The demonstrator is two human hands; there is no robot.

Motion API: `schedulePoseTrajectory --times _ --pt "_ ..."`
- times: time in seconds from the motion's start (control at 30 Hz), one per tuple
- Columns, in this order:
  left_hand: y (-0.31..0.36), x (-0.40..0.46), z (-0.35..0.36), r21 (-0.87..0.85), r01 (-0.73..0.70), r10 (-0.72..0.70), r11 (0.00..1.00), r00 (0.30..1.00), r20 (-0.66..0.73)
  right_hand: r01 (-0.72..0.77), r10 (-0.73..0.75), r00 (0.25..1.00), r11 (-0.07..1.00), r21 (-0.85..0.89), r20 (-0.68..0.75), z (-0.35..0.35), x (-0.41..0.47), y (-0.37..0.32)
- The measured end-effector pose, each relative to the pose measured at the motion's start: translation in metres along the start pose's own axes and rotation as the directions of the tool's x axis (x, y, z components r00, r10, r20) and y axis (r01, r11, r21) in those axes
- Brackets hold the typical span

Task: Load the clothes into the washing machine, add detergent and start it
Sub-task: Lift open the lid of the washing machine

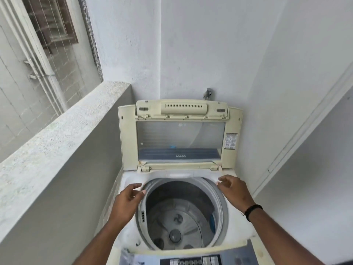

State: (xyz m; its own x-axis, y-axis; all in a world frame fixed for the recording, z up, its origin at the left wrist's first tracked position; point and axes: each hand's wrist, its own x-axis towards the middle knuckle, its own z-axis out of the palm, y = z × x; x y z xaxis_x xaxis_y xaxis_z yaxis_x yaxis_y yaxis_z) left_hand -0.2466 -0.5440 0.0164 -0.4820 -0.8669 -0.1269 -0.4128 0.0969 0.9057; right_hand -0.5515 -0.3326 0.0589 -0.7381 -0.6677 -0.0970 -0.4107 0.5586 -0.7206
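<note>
where white walls (210,44) meet, open washing machine (133,180)

A home laundry nook on a narrow balcony: a top-loading washer (179,197) stands with its lid (180,134) up in a corner of white plastered walls (210,44), a tap (208,93) behind it, a rough parapet (57,134) and neighbouring building's window (51,22) to the left.

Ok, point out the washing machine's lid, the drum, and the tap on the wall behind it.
lid (180,138), head view, on its clear window panel.
drum (174,236), head view, on the hub at the bottom.
tap (208,93), head view, on its metal body above the lid.
</note>
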Motion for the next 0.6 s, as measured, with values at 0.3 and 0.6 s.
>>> schedulePoseTrajectory --times 0.3,0.6 --pt "-0.063 -0.058 0.029 0.135 0.005 -0.032 0.991 0.980 0.196 -0.050 0.067 0.992 0.987 -0.150 0.108 0.048 -0.114 0.050" --pt "-0.059 -0.084 0.031 0.520 -0.187 0.082 0.834 0.972 0.220 0.079 -0.046 0.985 0.978 -0.195 0.168 0.068 -0.202 0.065"
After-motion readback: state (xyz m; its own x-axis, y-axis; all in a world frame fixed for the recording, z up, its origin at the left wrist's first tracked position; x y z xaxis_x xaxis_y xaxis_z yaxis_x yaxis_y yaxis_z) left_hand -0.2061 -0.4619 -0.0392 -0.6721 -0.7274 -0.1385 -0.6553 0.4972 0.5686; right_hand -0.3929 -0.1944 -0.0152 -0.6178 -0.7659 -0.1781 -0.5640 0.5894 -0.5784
